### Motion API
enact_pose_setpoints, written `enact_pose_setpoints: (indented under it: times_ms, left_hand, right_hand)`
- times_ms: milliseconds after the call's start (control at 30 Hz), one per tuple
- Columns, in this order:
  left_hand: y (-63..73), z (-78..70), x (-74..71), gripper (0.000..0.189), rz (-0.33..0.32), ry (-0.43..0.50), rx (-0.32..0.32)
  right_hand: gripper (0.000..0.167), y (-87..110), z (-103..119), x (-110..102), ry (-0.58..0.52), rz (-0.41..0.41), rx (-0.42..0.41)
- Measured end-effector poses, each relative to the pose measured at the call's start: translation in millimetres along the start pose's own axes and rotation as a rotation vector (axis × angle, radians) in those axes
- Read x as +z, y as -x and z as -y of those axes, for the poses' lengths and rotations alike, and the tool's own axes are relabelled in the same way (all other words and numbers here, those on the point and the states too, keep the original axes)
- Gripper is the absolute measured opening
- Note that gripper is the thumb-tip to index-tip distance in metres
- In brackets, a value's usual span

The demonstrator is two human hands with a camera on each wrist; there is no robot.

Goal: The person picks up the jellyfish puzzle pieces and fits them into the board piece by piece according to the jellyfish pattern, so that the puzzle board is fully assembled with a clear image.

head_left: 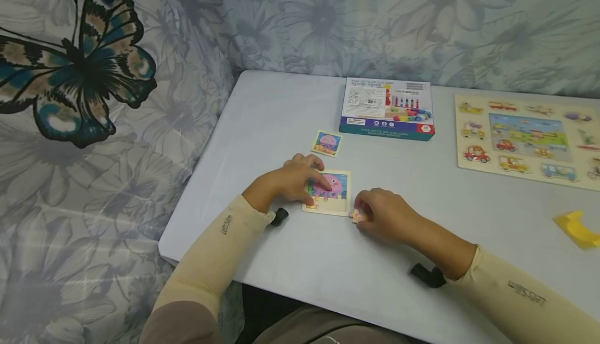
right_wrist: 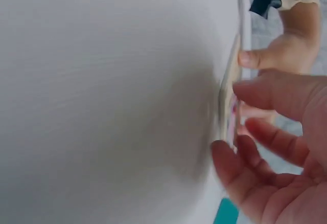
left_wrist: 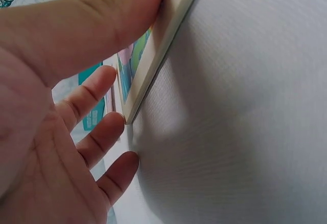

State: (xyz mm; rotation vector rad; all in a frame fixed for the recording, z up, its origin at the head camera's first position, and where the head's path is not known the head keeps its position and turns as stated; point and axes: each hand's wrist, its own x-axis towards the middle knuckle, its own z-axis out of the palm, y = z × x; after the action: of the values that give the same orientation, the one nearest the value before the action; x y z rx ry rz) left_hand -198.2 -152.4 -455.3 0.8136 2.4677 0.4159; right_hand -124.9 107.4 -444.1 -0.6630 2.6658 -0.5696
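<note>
A small square jigsaw board (head_left: pixel 341 206) with a pink octopus picture lies on the table; a strip along its lower part shows bare pale wood. My left hand (head_left: pixel 300 180) rests on the board from its left side, thumb and fingertips touching it. In the left wrist view the thumb (left_wrist: pixel 102 24) lies over the board's edge and the other fingers are spread. At the board's lower right corner, my right hand (head_left: pixel 386 214) pinches a small pink and orange puzzle piece (head_left: pixel 357 216). The right wrist view does not plainly show this piece.
A small octopus picture card (head_left: pixel 326 143) lies beyond the board. Behind it is a bead-set box (head_left: pixel 387 107). On the right lie a wooden vehicle puzzle (head_left: pixel 480 166) and a yellow curved piece (head_left: pixel 577 229). A butterfly-patterned wall covering (head_left: pixel 187 99) borders the white table (head_left: pixel 281 99).
</note>
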Motion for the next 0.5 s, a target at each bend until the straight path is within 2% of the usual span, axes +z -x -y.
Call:
enact_pose_setpoints:
  times_ms: [67,200,367,500]
  left_hand:
    - [-0.2,-0.2,-0.8,0.050,0.000,-0.003,-0.005]
    - [0.0,0.8,-1.9,0.050,-0.001,0.002,-0.026]
    - [0.5,3.1,-1.5,0.049,-0.002,0.032,-0.022]
    - [0.5,1.3,-2.4,0.048,0.006,0.045,-0.025]
  right_hand:
    - [0.027,-5.8,6.9,-0.8,0.000,-0.036,-0.046]
    - [0.017,-23.7,22.9,1.4,0.014,-0.104,-0.189]
    - [0.011,-45.4,32.9,12.7,0.080,-0.139,-0.343]
    - [0.010,-50.4,32.7,19.1,0.129,-0.151,-0.421]
